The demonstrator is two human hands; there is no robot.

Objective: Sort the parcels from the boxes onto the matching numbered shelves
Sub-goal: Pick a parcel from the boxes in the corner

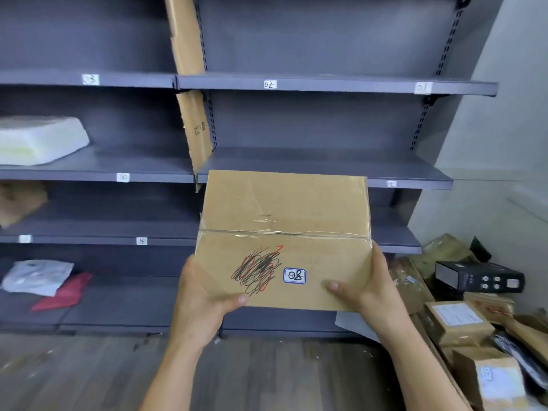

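Both hands gripped a taped cardboard parcel (284,241), held up in front of the grey shelves (326,161). The left hand (204,295) curled round its near left corner with the thumb on top, and the right hand (370,289) clasped the near right edge the same way. A white sticker (294,275) on the near half of the lid read 08, just beside a scribbled-out marking (256,269). The step in hand looked like reading the number and finding its shelf. Of the tags that showed, the 02 tag (269,84) and the 01 tag (422,88) sat on the upper ledge and the 15 tag (141,241) lower on the left. No 08 tag was legible, and the parcel hid part of the ledges behind it. The next move probably called for scanning the remaining tags, then carrying the parcel across. The other parcels (458,318) lay heaped at the near right
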